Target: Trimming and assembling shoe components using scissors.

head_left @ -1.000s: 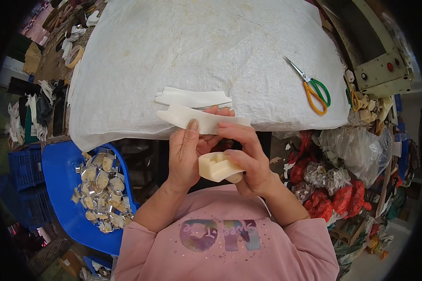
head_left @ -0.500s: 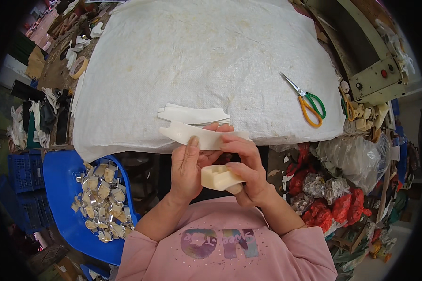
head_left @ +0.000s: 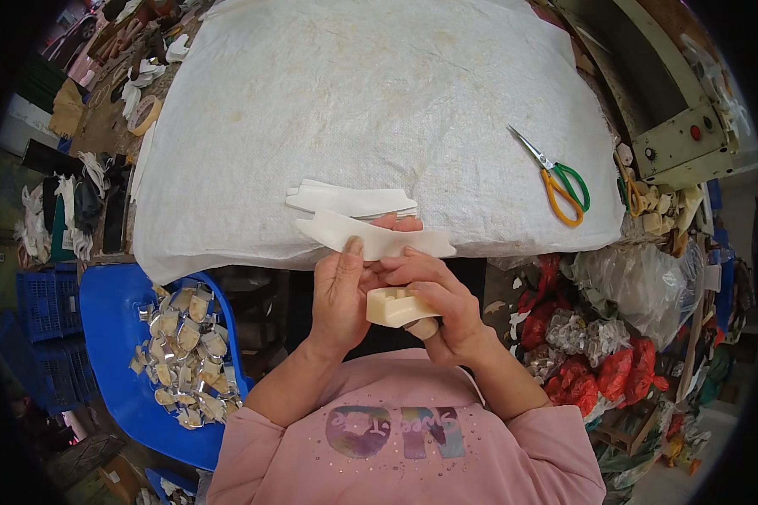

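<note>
My left hand (head_left: 339,290) grips a curved white strip (head_left: 370,236) near the table's front edge, thumb on top and fingertips showing behind it. In my right hand (head_left: 446,307) is a cream-coloured block (head_left: 398,308) with recesses in its top, held below the strip by the thumb and fingers. The index finger of that hand reaches to the strip's lower edge. Just beyond lies a small stack of similar white strips (head_left: 349,200) on the white woven sheet (head_left: 379,101). What the block is for cannot be read from its look.
Scissors (head_left: 556,181) with orange and green handles lie on the sheet at the right. A blue chair (head_left: 109,370) at the left holds a heap of small metal-and-cream pieces (head_left: 189,345). Plastic bags (head_left: 636,282) and red bundles (head_left: 623,370) crowd the lower right. A tape roll (head_left: 145,115) sits at the far left.
My right fingers have slid down from the strip's face to its lower edge. The block has turned slightly and moved up a little. The view has shifted slightly.
</note>
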The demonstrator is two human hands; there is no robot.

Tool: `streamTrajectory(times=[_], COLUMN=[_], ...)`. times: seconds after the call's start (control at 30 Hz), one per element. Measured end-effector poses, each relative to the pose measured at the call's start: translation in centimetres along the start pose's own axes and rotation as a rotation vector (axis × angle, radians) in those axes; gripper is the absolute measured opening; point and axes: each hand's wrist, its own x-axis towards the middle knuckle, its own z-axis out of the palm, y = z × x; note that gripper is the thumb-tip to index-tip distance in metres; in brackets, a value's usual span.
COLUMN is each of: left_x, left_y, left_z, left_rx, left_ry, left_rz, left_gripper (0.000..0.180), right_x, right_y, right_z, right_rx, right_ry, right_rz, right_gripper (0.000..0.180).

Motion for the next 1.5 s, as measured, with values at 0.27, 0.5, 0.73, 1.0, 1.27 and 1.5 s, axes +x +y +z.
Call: streamTrajectory(times=[0.27,0.5,0.73,1.0,1.27,1.5], left_x=[0.0,0.3,0.2,0.2,0.1,0.2], left_y=[0.0,-0.3,-0.3,-0.2,-0.2,0.0], left_z=[0.1,0.4,0.3,0.4,0.2,0.7], left_rx=[0.012,-0.061,-0.056,-0.038,-0.022,0.002], left_ry=[0.02,0.029,0.023,0.022,0.01,0.021], left_rz=[0.006,0.057,0.034,0.037,0.02,0.029], left_gripper=[0.05,0.047,0.048,0.049,0.05,0.049], right_x=[-0.1,-0.1,-0.2,-0.7,-0.6,-0.2], right_y=[0.4,0.4,0.2,0.7,0.4,0.1], right_z=[0.0,0.4,0.1,0.4,0.0,0.2], right_rx=[-0.045,-0.034,-0.026,0.016,0.057,-0.073], right_ry=[-0.036,0.06,0.029,0.018,-0.011,0.113], right_rz=[-0.053,-0.044,-0.001,-0.009,0.017,-0.011], right_gripper=[0.044,0.044,0.039,0.041,0.037,0.037])
